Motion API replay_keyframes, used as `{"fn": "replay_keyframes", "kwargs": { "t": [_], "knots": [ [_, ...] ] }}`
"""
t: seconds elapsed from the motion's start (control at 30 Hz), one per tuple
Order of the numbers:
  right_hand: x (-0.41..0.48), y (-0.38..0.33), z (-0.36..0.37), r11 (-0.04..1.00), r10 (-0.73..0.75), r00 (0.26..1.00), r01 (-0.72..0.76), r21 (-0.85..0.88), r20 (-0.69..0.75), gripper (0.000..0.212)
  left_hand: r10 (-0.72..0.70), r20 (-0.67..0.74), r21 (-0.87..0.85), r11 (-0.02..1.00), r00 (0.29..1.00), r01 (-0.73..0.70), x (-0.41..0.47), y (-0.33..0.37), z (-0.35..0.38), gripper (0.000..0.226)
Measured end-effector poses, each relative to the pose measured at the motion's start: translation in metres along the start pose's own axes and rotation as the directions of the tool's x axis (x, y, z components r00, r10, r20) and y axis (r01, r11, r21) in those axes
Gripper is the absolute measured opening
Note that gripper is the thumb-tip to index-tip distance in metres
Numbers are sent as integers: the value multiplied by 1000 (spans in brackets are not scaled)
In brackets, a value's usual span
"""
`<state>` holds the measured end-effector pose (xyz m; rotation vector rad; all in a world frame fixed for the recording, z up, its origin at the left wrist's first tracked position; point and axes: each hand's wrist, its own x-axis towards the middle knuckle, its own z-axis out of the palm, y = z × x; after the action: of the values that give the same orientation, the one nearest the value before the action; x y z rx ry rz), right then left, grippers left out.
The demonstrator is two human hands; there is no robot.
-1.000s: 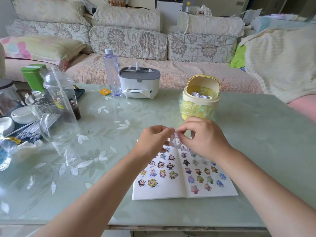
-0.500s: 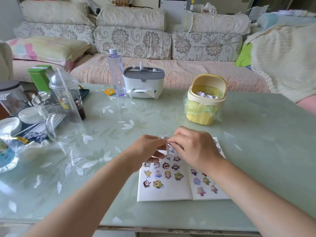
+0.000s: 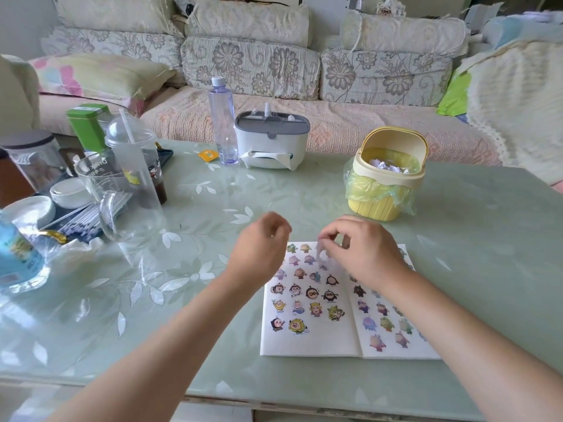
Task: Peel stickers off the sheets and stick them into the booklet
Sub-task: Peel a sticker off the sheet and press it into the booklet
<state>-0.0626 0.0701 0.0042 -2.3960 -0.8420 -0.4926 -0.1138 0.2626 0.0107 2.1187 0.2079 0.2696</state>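
A living room is shown, with a flower-patterned sofa (image 3: 249, 65) behind a pale green, glass-topped surface (image 3: 457, 208) printed with white leaves. An open booklet (image 3: 307, 342) is laid flat on the surface near its front edge, and both pages are covered with rows of small cartoon stickers.

The left grip (image 3: 262, 242) is held just above the surface, beside the booklet's far left corner. Its fingers are curled inward and blurred, so it cannot be told whether anything is held. The right grip (image 3: 362, 251) is held over the far edge of the booklet, near the spine. A small, pale, translucent sticker piece (image 3: 320, 253) is pinched between its thumb and fingertips and hangs over the top rows of the left page.

Beyond the booklet's right page a small yellow bin (image 3: 387, 181) lined with a green bag is seen. Farther beyond the booklet stand a white and grey tissue box (image 3: 271, 147) and a clear bottle (image 3: 222, 123). Well to the left of the booklet, clear plastic cups (image 3: 134, 166) and a green tin (image 3: 88, 123) are crowded together.
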Motion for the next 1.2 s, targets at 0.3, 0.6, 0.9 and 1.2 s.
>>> {"fn": "replay_keyframes", "kwargs": {
  "t": [0.3, 0.6, 0.9, 1.2],
  "knots": [
    [-22, 5, 22, 936, -341, 921, 351, -18, 187, 9, 500, 329, 188, 797, 801, -575, 2, -49, 16, 21],
    [-36, 19, 31, 888, -452, 885, 458, -43, 111, 11, 507, 293, 249, 778, 811, -576, -5, -65, 29, 20],
    [-40, 15, 19, 946, -323, 946, 323, -23, -35, 8, 446, 268, 321, 795, 854, -515, -8, -55, 27, 21],
    [-25, 4, 0, 994, -66, 998, 66, 88, -12, 24, 219, 263, 256, 923, 940, -287, -5, -23, 17, 21]
  ]
}}
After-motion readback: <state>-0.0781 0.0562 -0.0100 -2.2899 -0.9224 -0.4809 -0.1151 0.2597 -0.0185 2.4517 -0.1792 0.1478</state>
